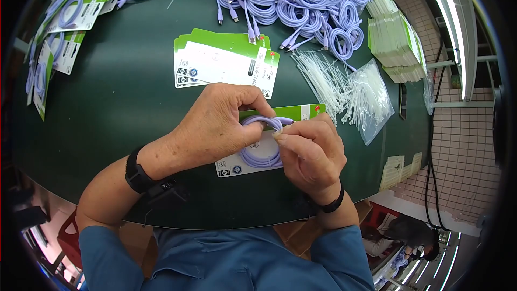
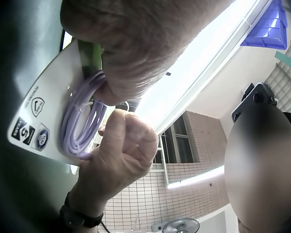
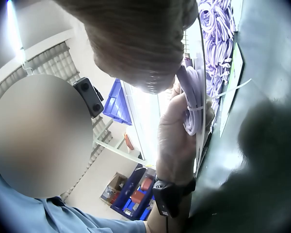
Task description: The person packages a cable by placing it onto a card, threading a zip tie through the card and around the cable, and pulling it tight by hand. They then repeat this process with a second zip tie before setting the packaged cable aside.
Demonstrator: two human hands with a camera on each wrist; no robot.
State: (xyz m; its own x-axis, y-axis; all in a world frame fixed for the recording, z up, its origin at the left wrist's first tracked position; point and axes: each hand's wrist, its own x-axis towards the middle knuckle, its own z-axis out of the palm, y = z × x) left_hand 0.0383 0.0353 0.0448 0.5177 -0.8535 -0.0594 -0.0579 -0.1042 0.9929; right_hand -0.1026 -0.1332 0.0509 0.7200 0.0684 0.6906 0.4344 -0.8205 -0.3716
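Left hand (image 1: 215, 129) gripping coiled cable (image 1: 261, 153), right hand (image 1: 312, 153) pinching it, card (image 1: 245, 164) near table edge (image 1: 226, 218)

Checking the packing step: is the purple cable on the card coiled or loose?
Coiled. The purple cable lies in a loop on the card, held by the left hand and right hand.

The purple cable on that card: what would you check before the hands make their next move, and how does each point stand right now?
1. Coiled purple cable lies on the backing card: ok.
2. Left hand holds the coil's top against the card: ok.
3. Right hand pinches at the coil's upper right side: ok.
4. White tie wraps round the coil, seen from the right wrist: ok.
5. Tie pulled tight: cannot tell.
6. Spare ties and blank cards lie on the table just beyond: ok.
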